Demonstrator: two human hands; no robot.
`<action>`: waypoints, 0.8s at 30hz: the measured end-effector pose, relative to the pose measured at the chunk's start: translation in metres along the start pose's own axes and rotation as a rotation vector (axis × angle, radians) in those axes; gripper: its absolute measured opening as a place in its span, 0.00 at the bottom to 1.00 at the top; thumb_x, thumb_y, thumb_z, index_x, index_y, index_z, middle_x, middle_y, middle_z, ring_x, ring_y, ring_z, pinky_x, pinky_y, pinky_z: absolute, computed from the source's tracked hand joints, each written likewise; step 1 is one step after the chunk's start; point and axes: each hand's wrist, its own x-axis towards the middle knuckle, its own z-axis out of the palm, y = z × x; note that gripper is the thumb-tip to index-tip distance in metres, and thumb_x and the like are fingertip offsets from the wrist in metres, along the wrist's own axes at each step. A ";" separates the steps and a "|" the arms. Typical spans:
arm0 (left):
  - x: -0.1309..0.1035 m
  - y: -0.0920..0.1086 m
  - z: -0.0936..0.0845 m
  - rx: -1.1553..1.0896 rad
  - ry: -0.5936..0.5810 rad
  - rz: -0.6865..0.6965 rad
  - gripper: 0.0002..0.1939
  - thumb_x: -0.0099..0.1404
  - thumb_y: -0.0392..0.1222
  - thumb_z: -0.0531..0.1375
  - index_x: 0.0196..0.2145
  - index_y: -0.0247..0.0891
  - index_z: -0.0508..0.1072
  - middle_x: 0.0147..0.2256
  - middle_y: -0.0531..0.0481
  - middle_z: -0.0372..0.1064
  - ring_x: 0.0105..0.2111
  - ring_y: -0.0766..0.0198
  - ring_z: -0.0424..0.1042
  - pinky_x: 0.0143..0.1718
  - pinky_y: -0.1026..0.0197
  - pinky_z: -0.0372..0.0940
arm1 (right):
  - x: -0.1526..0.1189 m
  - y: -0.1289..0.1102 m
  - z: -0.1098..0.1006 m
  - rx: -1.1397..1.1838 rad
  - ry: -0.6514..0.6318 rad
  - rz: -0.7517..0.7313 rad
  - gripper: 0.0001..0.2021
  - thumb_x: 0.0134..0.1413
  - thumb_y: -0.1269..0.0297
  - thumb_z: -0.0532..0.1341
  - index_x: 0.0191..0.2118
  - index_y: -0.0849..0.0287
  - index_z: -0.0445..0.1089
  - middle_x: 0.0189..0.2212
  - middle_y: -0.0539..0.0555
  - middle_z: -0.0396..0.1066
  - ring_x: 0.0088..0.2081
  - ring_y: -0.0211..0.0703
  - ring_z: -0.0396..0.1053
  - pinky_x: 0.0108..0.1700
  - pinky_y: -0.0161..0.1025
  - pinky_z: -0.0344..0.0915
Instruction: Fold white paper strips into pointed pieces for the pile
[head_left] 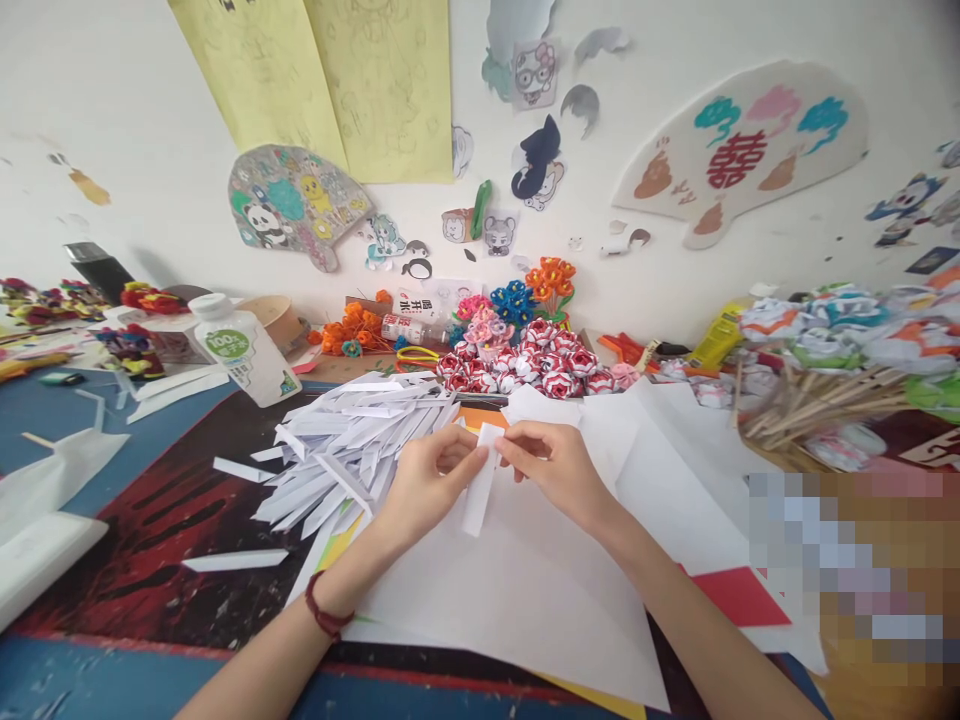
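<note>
A narrow folded white paper strip (pixel 478 500) is held between my two hands over large white paper sheets (pixel 540 600). My left hand (pixel 433 470) pinches its left edge near the top between thumb and fingers. On the other edge, the thumb and fingertips of my right hand (pixel 555 462) close on the strip's upper end. Left of my hands lies a heaped pile of similar folded paper strips (pixel 352 440), with a few loose ones apart from it, such as a folded strip (pixel 236 561) on the dark mat.
A white bottle (pixel 244 350) stands behind the pile. Red-and-white paper flowers (pixel 536 360), blue flowers (pixel 513 302) and orange flowers (pixel 551 285) line the wall. At right are stick-stemmed paper flowers (pixel 832 400) and a red paper piece (pixel 739 597). The dark red-black mat (pixel 165 500) covers part of the blue table.
</note>
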 end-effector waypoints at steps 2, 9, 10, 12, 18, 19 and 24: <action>0.000 -0.001 0.000 0.004 0.010 -0.012 0.13 0.63 0.48 0.58 0.32 0.34 0.72 0.27 0.48 0.72 0.27 0.66 0.70 0.27 0.67 0.64 | 0.001 0.001 0.000 -0.013 -0.003 0.000 0.10 0.55 0.60 0.60 0.29 0.60 0.73 0.24 0.51 0.71 0.23 0.35 0.66 0.27 0.32 0.65; 0.001 0.000 0.000 0.010 0.019 -0.016 0.14 0.61 0.49 0.59 0.28 0.34 0.70 0.23 0.50 0.69 0.23 0.68 0.67 0.24 0.67 0.63 | 0.000 0.003 0.000 0.000 -0.019 0.004 0.11 0.55 0.59 0.60 0.29 0.60 0.72 0.24 0.51 0.70 0.23 0.35 0.66 0.27 0.32 0.65; 0.001 0.000 0.000 0.009 0.020 -0.017 0.15 0.61 0.50 0.59 0.28 0.34 0.70 0.23 0.50 0.68 0.23 0.68 0.66 0.24 0.67 0.63 | -0.001 0.003 0.000 0.002 -0.021 0.002 0.11 0.55 0.59 0.60 0.29 0.60 0.72 0.24 0.51 0.70 0.23 0.35 0.65 0.27 0.33 0.65; 0.000 0.000 0.000 0.005 0.019 -0.018 0.15 0.61 0.50 0.60 0.28 0.34 0.70 0.23 0.51 0.68 0.23 0.68 0.66 0.24 0.67 0.62 | -0.001 0.004 0.000 0.008 -0.022 0.000 0.12 0.56 0.58 0.59 0.29 0.60 0.71 0.24 0.51 0.70 0.23 0.35 0.65 0.27 0.33 0.65; -0.001 0.000 0.000 0.009 0.012 -0.027 0.15 0.61 0.50 0.59 0.28 0.34 0.70 0.23 0.51 0.68 0.23 0.69 0.66 0.24 0.67 0.61 | 0.000 0.005 -0.001 0.051 -0.050 0.007 0.13 0.56 0.57 0.59 0.27 0.60 0.70 0.23 0.50 0.68 0.22 0.35 0.65 0.27 0.34 0.64; -0.001 0.000 -0.001 0.012 0.007 -0.029 0.15 0.61 0.50 0.60 0.28 0.34 0.70 0.23 0.51 0.69 0.23 0.69 0.66 0.24 0.67 0.61 | 0.000 0.005 -0.001 0.060 -0.056 0.008 0.13 0.56 0.57 0.59 0.27 0.60 0.70 0.23 0.50 0.68 0.22 0.35 0.65 0.27 0.34 0.64; 0.000 0.004 -0.002 -0.053 -0.034 -0.018 0.14 0.63 0.49 0.58 0.30 0.33 0.71 0.25 0.50 0.70 0.24 0.68 0.67 0.25 0.67 0.61 | 0.000 0.002 -0.003 0.125 -0.089 0.022 0.13 0.55 0.58 0.60 0.27 0.61 0.70 0.22 0.50 0.68 0.22 0.35 0.66 0.28 0.34 0.64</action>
